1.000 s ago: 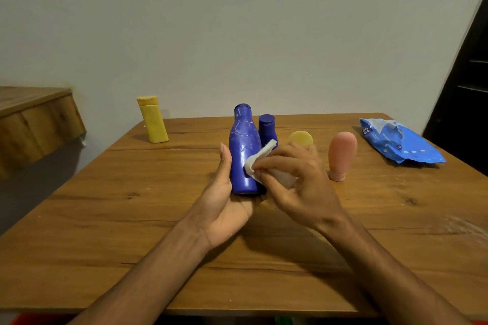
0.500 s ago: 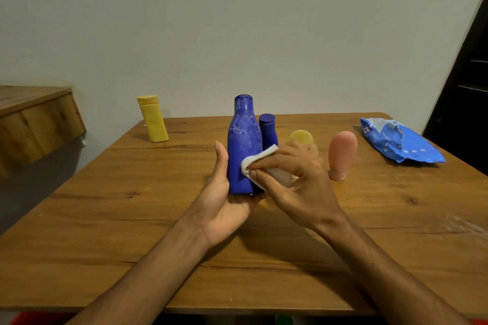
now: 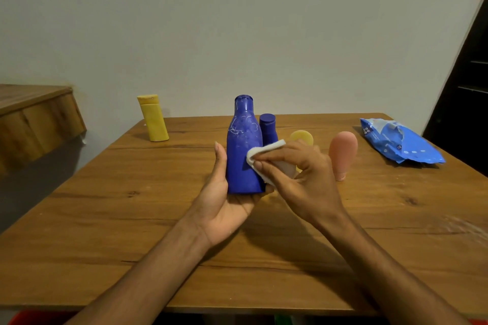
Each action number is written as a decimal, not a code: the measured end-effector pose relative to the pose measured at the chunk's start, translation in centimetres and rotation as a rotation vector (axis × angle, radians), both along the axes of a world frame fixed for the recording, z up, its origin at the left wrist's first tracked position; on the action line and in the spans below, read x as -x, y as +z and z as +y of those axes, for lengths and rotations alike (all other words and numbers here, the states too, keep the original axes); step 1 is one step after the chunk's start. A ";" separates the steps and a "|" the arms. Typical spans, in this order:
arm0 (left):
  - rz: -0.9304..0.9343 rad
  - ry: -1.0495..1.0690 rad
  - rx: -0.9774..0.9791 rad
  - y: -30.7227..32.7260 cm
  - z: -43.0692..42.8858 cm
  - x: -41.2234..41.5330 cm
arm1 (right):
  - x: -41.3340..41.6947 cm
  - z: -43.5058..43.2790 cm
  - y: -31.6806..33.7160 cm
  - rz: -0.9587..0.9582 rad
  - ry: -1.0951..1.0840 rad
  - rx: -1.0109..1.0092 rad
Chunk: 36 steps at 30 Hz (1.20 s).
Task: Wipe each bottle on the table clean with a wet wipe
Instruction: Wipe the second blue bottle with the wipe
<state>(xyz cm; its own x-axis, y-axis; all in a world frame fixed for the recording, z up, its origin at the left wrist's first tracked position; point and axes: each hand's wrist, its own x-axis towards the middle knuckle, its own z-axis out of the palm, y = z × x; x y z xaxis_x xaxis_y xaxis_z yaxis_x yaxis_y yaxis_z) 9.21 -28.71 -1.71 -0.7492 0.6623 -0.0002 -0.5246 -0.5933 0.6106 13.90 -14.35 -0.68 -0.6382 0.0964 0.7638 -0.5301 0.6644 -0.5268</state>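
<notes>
A large blue bottle with white scuff marks stands upright in my left hand, whose palm cups its base and thumb lies along its left side. My right hand pinches a white wet wipe against the bottle's right flank. Behind it stand a smaller blue bottle and a round yellow bottle, the latter partly hidden by my right hand. A pink bottle stands cap-down to the right. At the table's far left a yellow bottle is upright.
A blue wet-wipe pack lies at the far right of the wooden table. A wooden ledge juts out at the left beyond the table. A dark door frame stands at the right.
The large blue bottle has been raised and straightened from a slight tilt to upright. My right hand with the wipe has slid a little to the left on the bottle's side.
</notes>
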 end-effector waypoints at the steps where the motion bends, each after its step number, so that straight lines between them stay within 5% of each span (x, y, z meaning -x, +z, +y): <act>1: -0.005 -0.001 -0.006 0.0 0.0 0.0 | -0.1 0.1 0.0 -0.009 0.010 -0.012; 16: 0.125 -0.071 0.059 -0.1 0.1 -0.3 | 0.4 0.9 0.8 0.191 -0.139 0.011; 29: 0.149 -0.010 0.116 -1.1 0.4 0.0 | 0.2 -0.5 0.0 0.237 -0.131 -0.279; 36: 0.222 0.008 0.170 -1.1 0.7 -0.3 | 0.1 -0.3 0.4 0.260 -0.153 -0.236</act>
